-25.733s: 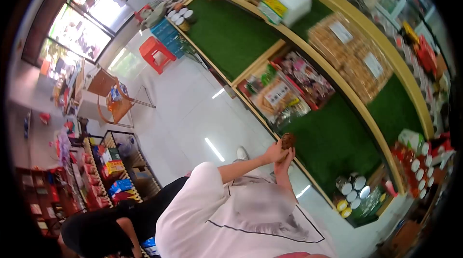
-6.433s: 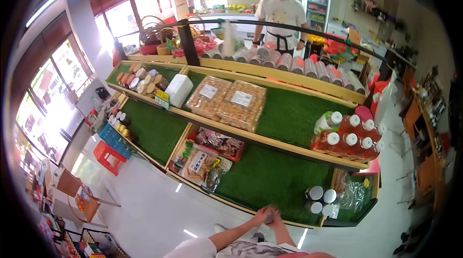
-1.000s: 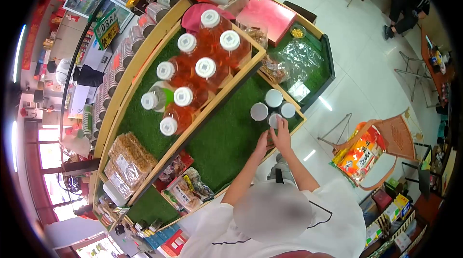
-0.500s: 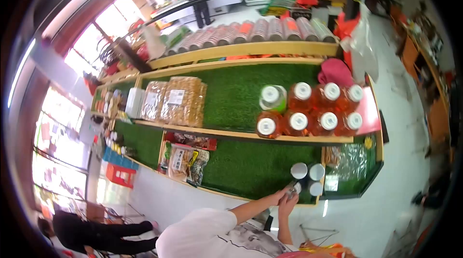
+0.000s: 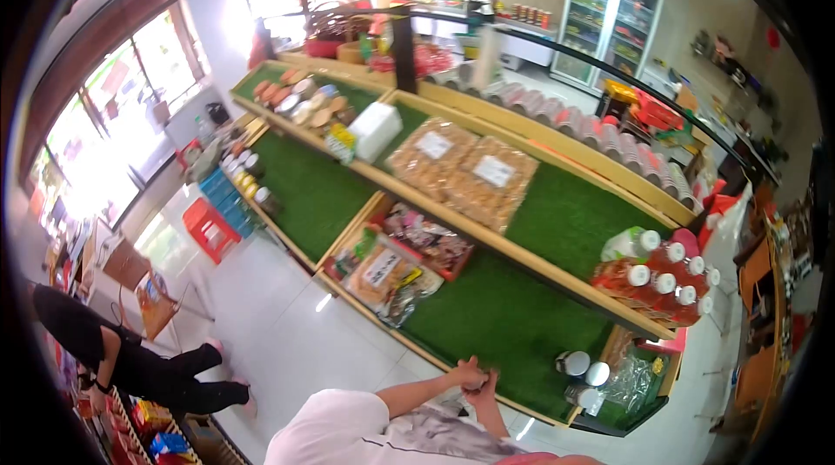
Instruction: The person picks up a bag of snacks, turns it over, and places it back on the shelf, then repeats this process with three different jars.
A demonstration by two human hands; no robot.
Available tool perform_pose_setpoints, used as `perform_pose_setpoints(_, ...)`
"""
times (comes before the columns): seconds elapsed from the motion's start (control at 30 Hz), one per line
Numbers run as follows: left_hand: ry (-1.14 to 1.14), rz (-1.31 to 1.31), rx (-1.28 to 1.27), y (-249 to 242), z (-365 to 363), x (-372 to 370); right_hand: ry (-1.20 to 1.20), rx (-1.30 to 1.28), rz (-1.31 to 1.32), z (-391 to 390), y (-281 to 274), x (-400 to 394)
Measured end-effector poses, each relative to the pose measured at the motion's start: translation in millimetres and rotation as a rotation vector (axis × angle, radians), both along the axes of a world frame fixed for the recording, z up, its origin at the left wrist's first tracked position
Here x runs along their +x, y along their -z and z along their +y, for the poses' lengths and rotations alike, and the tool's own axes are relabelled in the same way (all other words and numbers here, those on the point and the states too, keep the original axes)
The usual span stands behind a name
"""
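Observation:
My left hand [image 5: 469, 373] and my right hand [image 5: 484, 389] are closed together over the front edge of the lower green shelf [image 5: 513, 330]. Between them is a small jar, mostly covered by my fingers; only a dark, shiny bit shows. To the right on the same shelf stand three jars with pale lids: a back jar [image 5: 573, 364], a right jar [image 5: 597, 374] and a front jar [image 5: 582, 396]. Further left lie packaged foods, among them a clear bag with a white label [image 5: 381, 270].
Red-orange bottles with white lids [image 5: 663, 282] and bagged snacks [image 5: 490, 173] stand on the upper shelf. A divider and clear plastic packets [image 5: 633, 382] are at the right end. A red stool [image 5: 209, 228] and a person in black [image 5: 143, 361] are at the left.
My view has swung left and lifted. My hands, with the jar between them, have moved left, away from the three jars that stand on the shelf.

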State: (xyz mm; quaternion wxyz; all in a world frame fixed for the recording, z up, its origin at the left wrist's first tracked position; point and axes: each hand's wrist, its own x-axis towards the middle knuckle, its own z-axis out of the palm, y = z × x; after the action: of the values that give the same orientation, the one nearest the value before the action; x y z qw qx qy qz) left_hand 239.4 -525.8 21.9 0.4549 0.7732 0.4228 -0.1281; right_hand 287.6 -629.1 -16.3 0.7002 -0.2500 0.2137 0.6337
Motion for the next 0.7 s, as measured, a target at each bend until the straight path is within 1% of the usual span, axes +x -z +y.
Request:
perform_pose_setpoints(0.03, 0.057, -0.017, -0.027, 6.6, 18.6, -18.4, -0.011, -0.053, -0.062, 19.1, -9.3, -18.4)
perform_pose_setpoints(0.07, 0.04, -0.019, -0.009, -8.0, 36.4, -41.0, -0.036, -0.041, -0.075, 39.3, -18.4, -37.6)
perform_pose_setpoints(0.13, 0.007, -0.027, 0.026, -53.6, 67.6, -94.2, -0.086, -0.018, -0.103, 73.6, -35.3, -79.7)
perform_pose_setpoints(0.17, -0.028, -0.068, 0.08, -41.3, 82.7, -120.5, -0.105, -0.073, -0.112, 91.3, -44.9, -103.2)
perform_pose_setpoints(0.27, -0.192, -0.025, 0.135, -18.5, 118.2, -193.6, -0.302, -0.238, 0.049, 142.4, -56.3, -159.4)
perform_pose_setpoints(0.3, -0.282, -0.016, 0.041, -31.1, 129.4, -219.6, -0.403, -0.068, -0.251, 145.1, -94.1, -182.8)
perform_pose_setpoints(0.33, -0.315, -0.035, 0.045, -33.5, 135.7, -241.6, -0.449, 0.069, -0.562, 148.2, -134.0, -206.5)
perform_pose_setpoints(0.37, -0.346, -0.05, 0.052, -31.7, 141.6, -261.6, -0.521, -0.043, -0.338, 170.0, -121.5, -211.8)
perform_pose_setpoints(0.4, -0.374, -0.065, 0.058, -30.4, 147.4, -279.4, -0.609, -0.099, -0.248, 184.0, -108.8, -216.2)
perform_pose_setpoints(0.43, -0.545, -0.059, -0.159, -56.4, 148.3, -295.0, -0.694, -0.157, -0.155, 197.6, -92.0, -219.9)
perform_pose_setpoints(0.53, -0.725, -0.16, -0.235, -50.7, 150.2, -318.5, -0.782, -0.123, -0.286, 216.8, -73.8, -234.0)
perform_pose_setpoints(0.57, -0.74, -0.206, -0.264, -60.9, 152.5, -324.2, -0.796, -0.137, -0.224, 224.9, -75.0, -239.0)
perform_pose_setpoints(0.67, -0.739, -0.326, -0.391, -59.0, 165.6, -332.8, -0.856, -0.107, -0.185, 235.0, -97.5, -241.6)
perform_pose_setpoints(0.7, -0.751, -0.308, -0.429, -60.8, 169.2, -334.9, -0.885, -0.175, -0.158, 241.7, -84.3, -242.5)
